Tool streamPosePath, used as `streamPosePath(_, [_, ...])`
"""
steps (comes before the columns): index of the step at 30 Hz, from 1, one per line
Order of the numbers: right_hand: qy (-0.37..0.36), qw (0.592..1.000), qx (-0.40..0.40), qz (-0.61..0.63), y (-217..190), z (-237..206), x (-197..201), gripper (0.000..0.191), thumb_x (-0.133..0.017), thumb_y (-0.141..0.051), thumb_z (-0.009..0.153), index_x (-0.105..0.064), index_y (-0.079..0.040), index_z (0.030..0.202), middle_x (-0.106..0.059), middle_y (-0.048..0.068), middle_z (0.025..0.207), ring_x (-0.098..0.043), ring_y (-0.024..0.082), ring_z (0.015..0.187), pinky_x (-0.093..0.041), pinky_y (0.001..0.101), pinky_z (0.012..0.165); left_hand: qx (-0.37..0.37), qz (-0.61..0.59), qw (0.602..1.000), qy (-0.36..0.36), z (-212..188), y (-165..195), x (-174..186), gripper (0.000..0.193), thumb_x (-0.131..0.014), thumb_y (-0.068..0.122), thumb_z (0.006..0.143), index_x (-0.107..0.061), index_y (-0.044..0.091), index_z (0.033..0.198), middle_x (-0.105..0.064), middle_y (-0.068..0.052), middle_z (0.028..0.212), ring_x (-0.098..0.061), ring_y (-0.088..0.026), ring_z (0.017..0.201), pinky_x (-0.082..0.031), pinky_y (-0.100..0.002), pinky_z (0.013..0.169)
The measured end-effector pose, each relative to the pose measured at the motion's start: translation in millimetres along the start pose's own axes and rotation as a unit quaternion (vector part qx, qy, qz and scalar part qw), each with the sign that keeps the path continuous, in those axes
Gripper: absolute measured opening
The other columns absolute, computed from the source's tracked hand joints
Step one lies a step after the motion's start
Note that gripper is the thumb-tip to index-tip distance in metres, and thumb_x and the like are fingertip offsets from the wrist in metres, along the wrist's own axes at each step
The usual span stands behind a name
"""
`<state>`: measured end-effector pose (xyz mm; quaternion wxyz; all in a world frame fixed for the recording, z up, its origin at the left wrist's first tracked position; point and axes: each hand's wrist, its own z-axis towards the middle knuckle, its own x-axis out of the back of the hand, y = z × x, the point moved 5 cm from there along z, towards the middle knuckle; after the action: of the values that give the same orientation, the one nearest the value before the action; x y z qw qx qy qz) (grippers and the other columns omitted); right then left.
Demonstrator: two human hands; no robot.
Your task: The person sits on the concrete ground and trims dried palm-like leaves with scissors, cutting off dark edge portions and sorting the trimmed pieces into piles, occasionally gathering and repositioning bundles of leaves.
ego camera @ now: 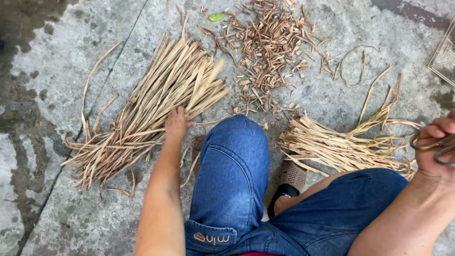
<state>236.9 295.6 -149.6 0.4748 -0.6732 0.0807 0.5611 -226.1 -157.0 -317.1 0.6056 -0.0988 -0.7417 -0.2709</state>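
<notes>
The big bundle of dried strips (pixel 151 104) lies fanned out on the concrete floor (pixel 61 61) in the left-centre of the frame, running from lower left up toward the middle top. The left hand (pixel 176 124) is down on its right edge, fingers curled into the strips near the loose upper ends, so it's gripping or pressing a few of them; can't tell exactly how many. Over at the right edge, the right hand (pixel 433 147) is closed around the handles of a pair of scissors (pixel 438 144), well apart from that bundle. Just left of that hand sits a smaller pile of strips (pixel 341 147), lying across the floor. Top centre has a scatter of short trimmed bits (pixel 270 47), with a small green leaf (pixel 216 17) beside it. Denim-clad knees (pixel 232 161) fill the bottom middle, and a brown sandal (pixel 291 178) peeks out between them.
</notes>
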Motion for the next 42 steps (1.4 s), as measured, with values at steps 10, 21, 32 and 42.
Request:
streamPosePath(10, [0.102, 0.993, 0.040, -0.038, -6, -18, -10, 0.023, -0.044, -0.026, 0.127, -0.055, -0.008, 0.117, -0.064, 0.001, 0.114, -0.061, 0.009, 0.087, -0.046, 0.0208, 0.074, -0.019, -0.101, 0.995, -0.008, -4, 7, 3, 0.032, -0.072, 0.021, 0.090, -0.062, 0.009, 0.118, -0.070, -0.018, 0.098, -0.067, -0.038, 0.089, -0.053, -0.052, 0.076])
streamPosePath(21, [0.141, 0.958, 0.055, -0.245, 54, -5, -114, 0.018, -0.068, -0.025, 0.115, -0.057, -0.019, 0.128, -0.067, 0.004, 0.093, -0.060, 0.014, 0.073, -0.048, 0.0283, 0.063, -0.053, -0.595, 0.794, -0.115, 1, 35, 133, 0.025, -0.056, 0.019, 0.104, -0.061, 0.010, 0.127, -0.075, -0.003, 0.099, -0.067, -0.008, 0.066, -0.055, -0.024, 0.060])
streamPosePath(32, [-0.080, 0.952, -0.117, -0.270, 193, -26, -210, 0.082, -0.086, -0.039, 0.079, -0.043, -0.012, 0.143, -0.068, 0.024, 0.133, -0.058, 0.011, 0.063, -0.048, 0.0244, 0.054, -0.109, -0.517, 0.813, -0.243, -52, 192, 203, 0.045, -0.050, 0.045, 0.106, -0.064, 0.002, 0.103, -0.067, -0.003, 0.072, -0.056, -0.010, 0.051, -0.045, -0.024, 0.044])
streamPosePath(42, [-0.052, 0.980, 0.025, -0.191, 143, -21, -196, 0.086, -0.091, -0.032, 0.087, -0.042, -0.001, 0.150, -0.058, 0.013, 0.114, -0.053, 0.010, 0.068, -0.043, 0.0239, 0.054, -0.165, -0.484, 0.754, -0.412, -116, 281, 134, 0.046, -0.049, 0.049, 0.102, -0.066, 0.007, 0.107, -0.064, -0.001, 0.077, -0.060, -0.009, 0.060, -0.052, -0.023, 0.055])
